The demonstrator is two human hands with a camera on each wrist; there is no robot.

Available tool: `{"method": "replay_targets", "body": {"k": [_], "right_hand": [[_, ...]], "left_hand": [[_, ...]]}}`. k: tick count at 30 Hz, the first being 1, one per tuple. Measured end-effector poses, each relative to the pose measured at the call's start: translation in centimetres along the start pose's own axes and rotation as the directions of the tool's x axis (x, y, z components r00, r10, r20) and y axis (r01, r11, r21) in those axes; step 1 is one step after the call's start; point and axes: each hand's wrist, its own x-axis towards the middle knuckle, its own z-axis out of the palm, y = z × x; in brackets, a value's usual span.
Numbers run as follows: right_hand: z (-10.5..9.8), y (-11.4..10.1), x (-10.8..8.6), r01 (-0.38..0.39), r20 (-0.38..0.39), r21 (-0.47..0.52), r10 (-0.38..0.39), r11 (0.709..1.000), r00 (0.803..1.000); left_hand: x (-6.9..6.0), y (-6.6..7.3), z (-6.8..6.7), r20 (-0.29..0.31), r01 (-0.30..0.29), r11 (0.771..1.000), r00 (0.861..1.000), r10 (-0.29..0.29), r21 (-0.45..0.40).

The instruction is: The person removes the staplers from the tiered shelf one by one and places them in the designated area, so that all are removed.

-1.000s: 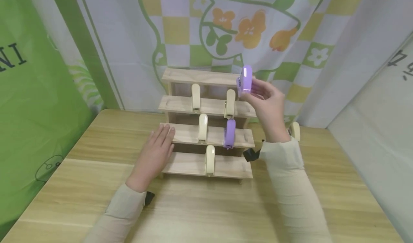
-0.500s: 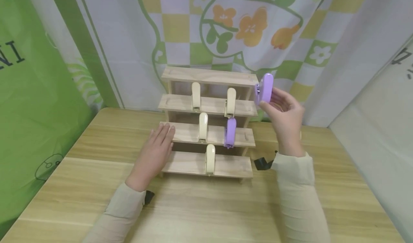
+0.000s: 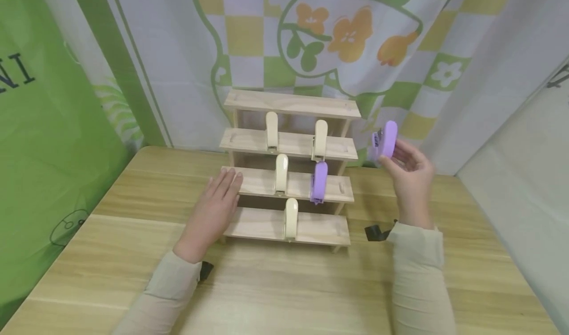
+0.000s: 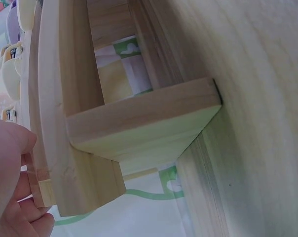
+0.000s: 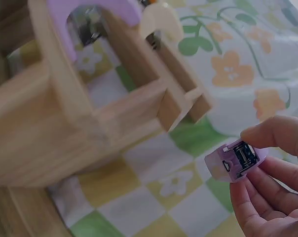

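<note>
We see a pale wooden tabletop, closed in by a flowered, checked cloth behind and a green cloth at the left side. On it stands a stepped wooden rack, which carries four cream staplers and one more purple stapler. On this rack, at its left end, the left hand rests with fingers stretched. To the right of the rack we find the held purple stapler in the air, clamped between thumb and fingers of the right hand.
</note>
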Motion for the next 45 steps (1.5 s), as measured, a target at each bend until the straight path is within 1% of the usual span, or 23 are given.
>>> {"method": "replay_targets", "body": {"k": [3,6,9,12,14,16,18,20,21,23,25,27,28,31,35,38,41,43,45], "right_hand": [[-0.7,1.1,0.4,-0.034,-0.002,-0.06,0.034,0.998,0.999],[-1.4,2.2,0.8,-0.068,0.004,-0.136,0.069,0.988,0.998],[-2.2,3.5,1.3,-0.079,0.009,-0.193,0.083,0.978,0.997],[-2.8,4.6,1.8,-0.085,0.003,-0.183,0.087,0.979,0.996],[-3.1,5.3,2.1,-0.088,-0.003,-0.158,0.089,0.984,0.996],[-3.5,5.8,2.3,-0.094,-0.008,-0.145,0.094,0.985,0.996],[-4.0,6.3,2.6,-0.098,-0.009,-0.164,0.097,0.982,0.995],[-4.5,6.7,2.8,-0.111,-0.001,-0.211,0.113,0.971,0.994],[-4.8,6.9,2.9,-0.111,0.005,-0.253,0.116,0.961,0.993],[-5.2,7.4,3.1,-0.115,0.016,-0.337,0.127,0.934,0.992],[-5.4,7.8,3.2,-0.124,0.027,-0.416,0.148,0.901,0.989],[-5.7,8.3,3.3,-0.129,0.038,-0.468,0.166,0.874,0.985],[-5.8,8.5,3.4,-0.138,0.04,-0.478,0.178,0.868,0.983],[-6.2,9.1,3.5,-0.156,0.043,-0.49,0.203,0.858,0.978],[-6.6,9.6,3.6,-0.153,0.044,-0.503,0.202,0.851,0.978],[-6.8,9.8,3.6,-0.145,0.049,-0.529,0.201,0.836,0.978],[-7.0,10.0,3.6,-0.162,0.051,-0.545,0.225,0.823,0.973],[-7.1,10.2,3.6,-0.183,0.04,-0.541,0.243,0.821,0.969],[-7.3,10.4,3.7,-0.221,0.02,-0.508,0.268,0.833,0.963]], "left_hand": [[0.0,0.0,0.0,-0.004,0.004,1.0,1.0,-0.004,0.002],[0.0,0.0,-0.1,-0.005,0.007,1.0,1.0,-0.007,-0.005],[0.0,0.1,0.0,0.002,0.01,1.0,1.0,-0.01,-0.007],[0.0,0.1,0.0,0.014,0.015,1.0,1.0,-0.015,-0.005],[0.0,0.0,0.0,0.013,0.018,1.0,1.0,-0.018,-0.005],[0.0,0.0,0.0,0.003,0.018,1.0,1.0,-0.018,-0.006],[0.0,0.0,0.1,-0.014,0.013,1.0,1.0,-0.013,-0.005],[-0.1,0.0,0.2,-0.027,0.008,1.0,1.0,-0.008,-0.004],[-0.1,0.0,0.2,-0.034,0.006,1.0,0.999,-0.006,-0.005],[-0.1,0.0,0.3,-0.044,0.0,1.0,0.999,0.0,-0.001],[-0.1,0.0,0.3,-0.054,-0.002,1.0,0.999,0.002,-0.001],[-0.1,0.0,0.3,-0.059,-0.005,1.0,0.998,0.005,0.001],[-0.1,0.0,0.3,-0.06,-0.005,1.0,0.998,0.006,0.002],[0.0,0.0,0.3,-0.063,-0.009,1.0,0.998,0.009,0.004],[0.0,0.0,0.3,-0.057,-0.01,1.0,0.998,0.011,0.001],[0.0,-0.1,0.3,-0.05,-0.004,1.0,0.999,0.004,-0.001],[0.0,-0.1,0.3,-0.05,0.001,1.0,0.999,-0.002,-0.003],[0.0,-0.1,0.3,-0.053,0.0,1.0,0.999,-0.001,-0.006],[0.0,-0.1,0.3,-0.049,-0.002,1.0,0.999,0.001,-0.009]]}}
